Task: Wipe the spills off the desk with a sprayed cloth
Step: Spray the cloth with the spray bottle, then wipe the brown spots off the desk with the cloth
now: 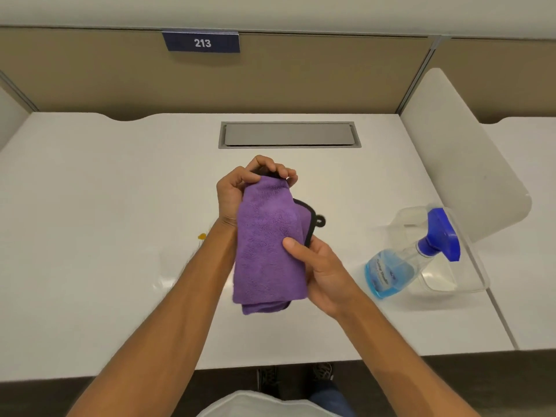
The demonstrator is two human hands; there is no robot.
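A folded purple cloth [267, 248] with black trim hangs above the middle of the white desk [90, 206]. My left hand [240, 188] grips its top end, fingers curled over the fold. My right hand [319, 272] holds its right edge lower down, thumb pressed on the front. A small yellow spill [202, 236] lies on the desk just left of my left forearm, with faint wet smears [168, 278] nearer the front. A spray bottle [412, 257] with blue liquid and a blue trigger head leans in a clear plastic tub [472, 266] at the right.
A grey cable hatch [288, 134] is set into the desk at the back. A tan partition with a "213" sign [202, 42] stands behind. A white side divider [460, 152] rises at the right, with another desk beyond it. The desk's front edge is close to my body.
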